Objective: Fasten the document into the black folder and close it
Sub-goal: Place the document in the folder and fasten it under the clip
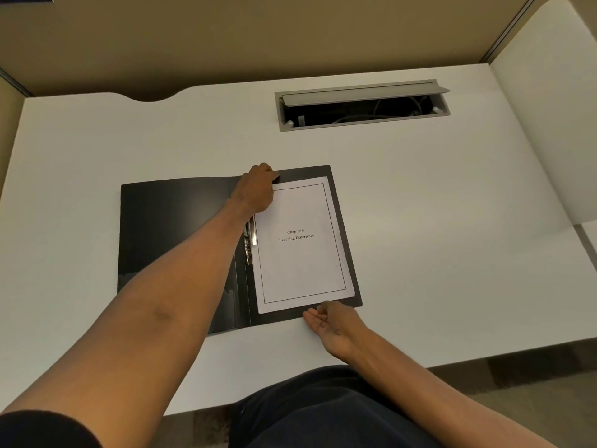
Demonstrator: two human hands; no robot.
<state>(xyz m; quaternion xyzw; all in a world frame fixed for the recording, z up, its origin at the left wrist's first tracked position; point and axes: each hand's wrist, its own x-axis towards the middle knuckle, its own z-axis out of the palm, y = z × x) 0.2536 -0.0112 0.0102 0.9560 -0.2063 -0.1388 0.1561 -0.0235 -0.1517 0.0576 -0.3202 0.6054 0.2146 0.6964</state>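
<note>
White desk surface [420, 205] spreads bare on every side of the black folder [174, 227], with the widest open room to the right and toward the far edge. The folder lies open and flat near the desk's front edge, its left cover empty apart from a low pocket [226, 310] at the inner bottom corner. On the right cover rests the document [300, 244], a white title page with a thin printed border, set slightly askew; black margin shows along its top, right and bottom edges. A metal clip [249, 240] runs along the spine just beside the page's left edge.

The left hand [256, 189] reaches across the left cover and rests on the top left corner of the page, fingers curled down over the folder's top edge; whether they pinch anything cannot be told. The right hand [332, 321] lies palm-up at the folder's bottom edge, fingers together and loosely extended, tips touching the black margin just below the page, holding nothing.

Set into the far desk is a grey cable tray [361, 105], lid propped open, wires inside.
</note>
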